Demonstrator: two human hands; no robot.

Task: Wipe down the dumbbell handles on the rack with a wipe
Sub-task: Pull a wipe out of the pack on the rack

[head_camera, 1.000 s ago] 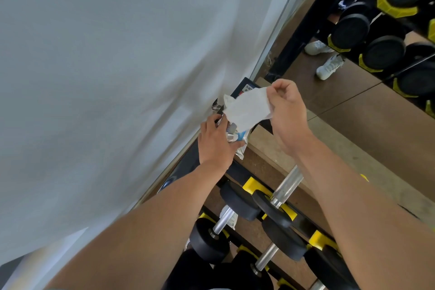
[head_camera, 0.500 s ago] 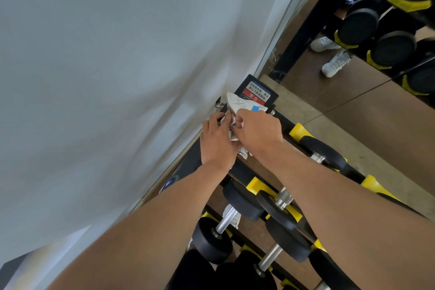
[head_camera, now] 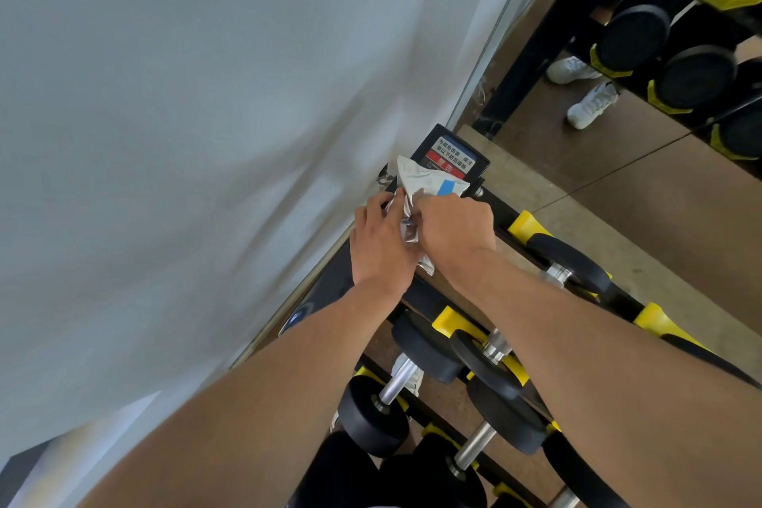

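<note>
Hard against your left side runs the white wall (head_camera: 185, 136), leaving your left hand (head_camera: 381, 247) little room as its fingers grip the crumpled wipe packet (head_camera: 429, 181) at the rack's (head_camera: 507, 214) top end. Your right hand (head_camera: 453, 229) touches the same packet; its fingers are hidden, so I cannot tell their grip. Right and below, the dumbbells (head_camera: 495, 375) sit apart, chrome handles exposed.

Two bare forearms run from the bottom of the frame up to the middle. The left hand (head_camera: 381, 243) and the right hand (head_camera: 455, 227) wear no gloves, rings, watch or bands. No sleeve shows on either arm. Dark clothing shows at the bottom edge.
</note>
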